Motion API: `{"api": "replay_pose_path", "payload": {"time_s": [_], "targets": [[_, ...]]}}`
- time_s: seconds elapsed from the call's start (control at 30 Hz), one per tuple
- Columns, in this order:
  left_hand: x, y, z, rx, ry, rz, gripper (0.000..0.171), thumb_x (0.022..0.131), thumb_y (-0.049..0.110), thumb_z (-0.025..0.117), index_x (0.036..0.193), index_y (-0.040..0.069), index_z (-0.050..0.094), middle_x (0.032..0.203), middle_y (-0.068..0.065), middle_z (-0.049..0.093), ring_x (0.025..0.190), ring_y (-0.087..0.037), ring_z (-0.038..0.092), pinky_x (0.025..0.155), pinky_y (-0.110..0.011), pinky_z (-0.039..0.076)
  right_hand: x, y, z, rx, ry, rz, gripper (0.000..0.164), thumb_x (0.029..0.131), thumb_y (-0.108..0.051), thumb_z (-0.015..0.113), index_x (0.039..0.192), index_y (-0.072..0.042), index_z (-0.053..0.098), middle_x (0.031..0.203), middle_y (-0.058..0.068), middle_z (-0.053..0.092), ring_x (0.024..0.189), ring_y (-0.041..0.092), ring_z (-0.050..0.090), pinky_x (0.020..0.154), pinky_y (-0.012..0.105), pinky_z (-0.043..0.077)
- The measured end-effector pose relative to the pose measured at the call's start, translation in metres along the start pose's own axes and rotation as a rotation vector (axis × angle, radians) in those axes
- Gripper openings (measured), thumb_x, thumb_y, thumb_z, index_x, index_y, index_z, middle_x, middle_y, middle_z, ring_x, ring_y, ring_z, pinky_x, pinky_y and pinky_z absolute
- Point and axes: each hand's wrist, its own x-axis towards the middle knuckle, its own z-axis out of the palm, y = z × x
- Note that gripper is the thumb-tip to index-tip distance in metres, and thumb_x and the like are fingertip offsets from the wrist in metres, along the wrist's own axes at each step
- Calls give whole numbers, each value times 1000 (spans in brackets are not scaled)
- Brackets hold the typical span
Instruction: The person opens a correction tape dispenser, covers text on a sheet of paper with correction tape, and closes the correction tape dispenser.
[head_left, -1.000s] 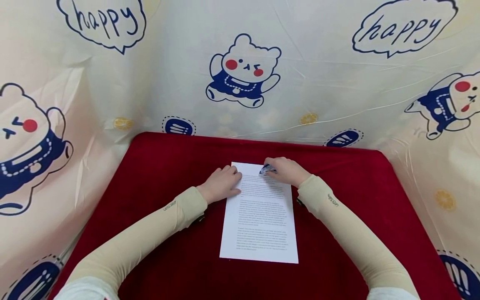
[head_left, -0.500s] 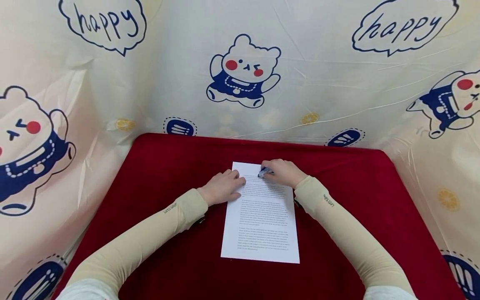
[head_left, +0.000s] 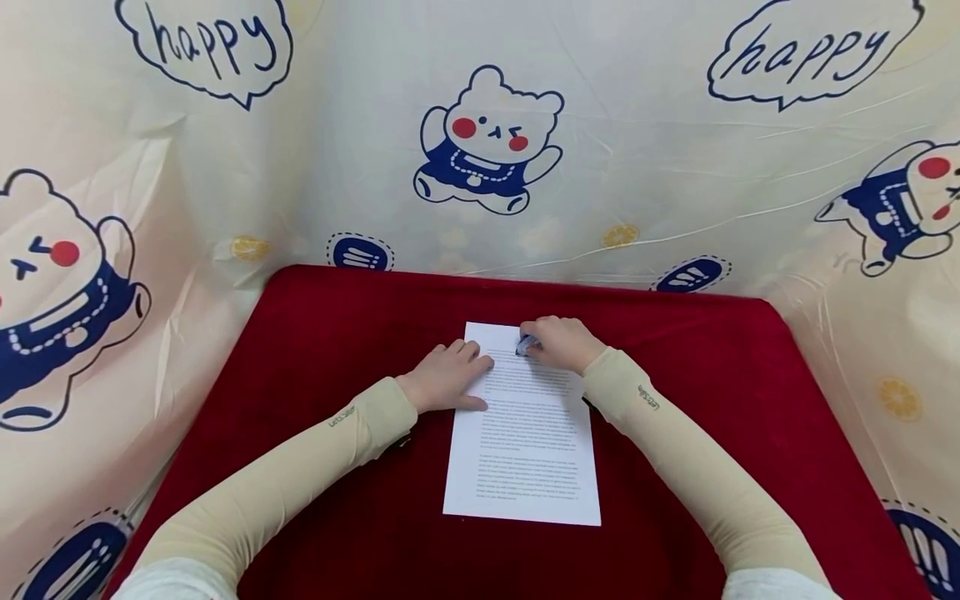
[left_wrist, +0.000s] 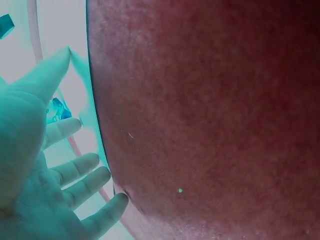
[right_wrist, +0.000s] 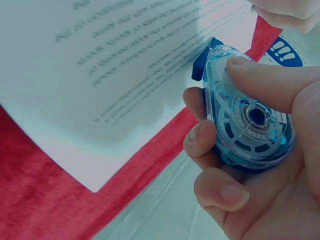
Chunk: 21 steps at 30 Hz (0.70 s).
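A printed sheet of paper [head_left: 525,467] lies lengthwise in front of me. My left hand [head_left: 442,379] rests on its upper left edge, fingers spread and thumb apart, as the left wrist view of the hand [left_wrist: 45,150] also shows. Near the top of the page, my right hand [head_left: 566,343] grips a correction tape dispenser [right_wrist: 245,107]. The dispenser has a clear body with reels inside. My right thumb [right_wrist: 265,82] presses along one side and the fingers curl round the other. Its blue tip [right_wrist: 201,64] overlaps the printed lines in the right wrist view.
Dark red cloth [head_left: 360,517] covers the table under the paper. Behind and on both sides hangs a pale curtain [head_left: 337,133] printed with bears and lettering. A tiny pale speck [left_wrist: 180,190] lies on the cloth in the left wrist view.
My right hand has shifted slightly left with the correction tape dispenser. On the left hand, the thumb has spread down and away from the fingers, which reach a little farther over the paper.
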Motion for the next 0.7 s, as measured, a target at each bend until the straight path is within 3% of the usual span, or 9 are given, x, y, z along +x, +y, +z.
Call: {"api": "replay_pose_path", "payload": {"time_s": [0.13,0.7], "targets": [[-1,1,2,19,-15,9,77,92,63,71,147,13,53,135,-15,54,120,-31,50,91,-47,51,1,-3,-1,-46,0,17,24,98,-19,74,121,-14,71,103,5,75,84,20,67,80,39,60],[-1,1,-1,14,-18,-1,79,91,63,72,148,13,52,141,-17,51,125,-32,48,96,-51,49,3,-9,-9,-95,-29,33,29,98,-19,73,127,-16,73,110,6,76,85,21,68,74,40,61]]}}
